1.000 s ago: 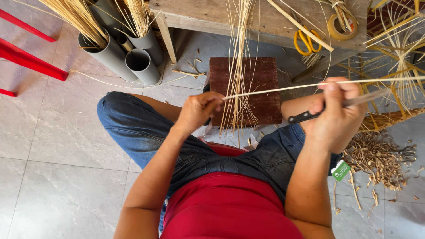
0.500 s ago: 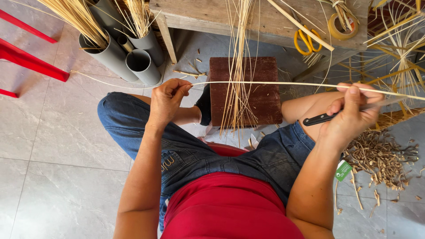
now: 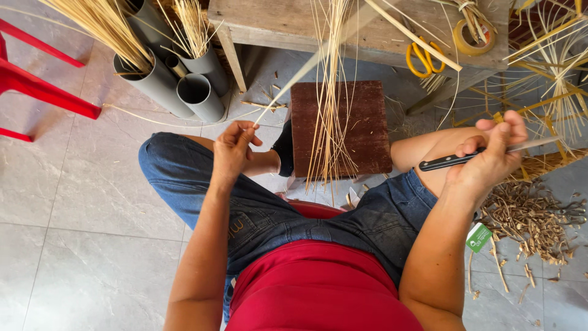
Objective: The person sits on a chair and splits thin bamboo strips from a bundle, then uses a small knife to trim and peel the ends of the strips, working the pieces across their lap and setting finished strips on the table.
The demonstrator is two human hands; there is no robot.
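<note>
- Grey pipes (image 3: 184, 86) stand at the far left on the floor, stuffed with straw bundles, well apart from both hands.
- The left hand (image 3: 236, 150) hangs over the left knee, fingers pinched shut on the near end of a thin strip (image 3: 294, 79).
- The strip's long axis runs from that pinch up and to the right, slanting toward the wooden surface (image 3: 380, 30); past the surface's edge I cannot tell it from the other canes lying there.
- A dark block (image 3: 361, 125) sits between the knees, with loose strands (image 3: 331, 110) hanging down over it.
- The right hand (image 3: 490, 159) is closed round a knife (image 3: 453, 160), black handle in the fist, blade pointing right and away from the strip.
- The left hand alone touches the strip; the right is well apart, beyond the block.
- Shavings (image 3: 527, 214) lie heaped on the floor, right of the right knee.
</note>
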